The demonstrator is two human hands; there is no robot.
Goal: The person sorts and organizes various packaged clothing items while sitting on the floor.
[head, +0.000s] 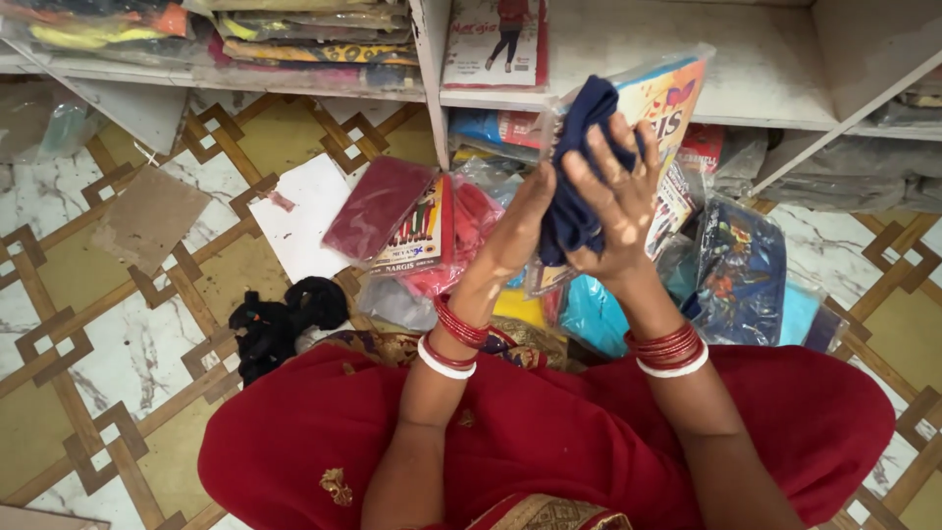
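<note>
- Packet point(659, 108): clear glossy plastic with a bright printed card inside, held up before the far shelf point(756, 69); navy cloth point(579, 186), soft and bunched, sits half inside its mouth.
- Right hand point(616, 201): fingers spread, closed around cloth and packet.
- Left hand point(518, 231): fingers curled on the cloth's left side.
- Floor pile: maroon packet point(378, 206), red cloth point(471, 221), teal packet point(594, 314), dark printed packet point(741, 270).
- Black cloth point(285, 319): crumpled, near left.

Probably a clothing shop: packaged garments point(304, 34) fill shelves point(687, 98)
</note>
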